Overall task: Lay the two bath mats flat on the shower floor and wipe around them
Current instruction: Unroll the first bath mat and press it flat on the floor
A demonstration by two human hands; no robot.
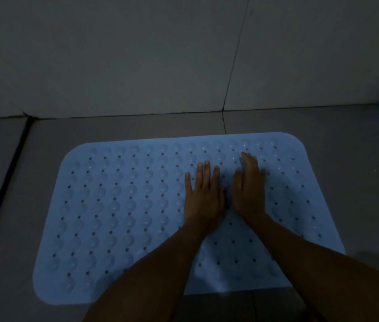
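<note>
A: Quick one. Where's the bath mat (118,205)?

B: Blue, lying flat on the shower floor (9,182), near the wall (137,54). Only one mat clearly in view; there's a blue scrap at the far right edge, can't tell what it is.

A: Hands?

B: Left hand (203,194) and right hand (250,189) side by side on the mat's middle-right, palms down, fingers straight, holding nothing. Just pressing.

A: Handling?

B: Looks like soft rubbery sheet, rows of bumps and small holes, probably suction cups. I'd guess light, floppy, maybe slick if wet. Not fragile.

A: Where to grab if it needs shifting?

B: A rounded corner or the long edge, peel up, don't drag. For flattening, press with flat palms from the middle outwards.

A: Progress?

B: Early, I'd say. Second mat and wiping not yet done. Dim lighting, no cloth visible.
</note>
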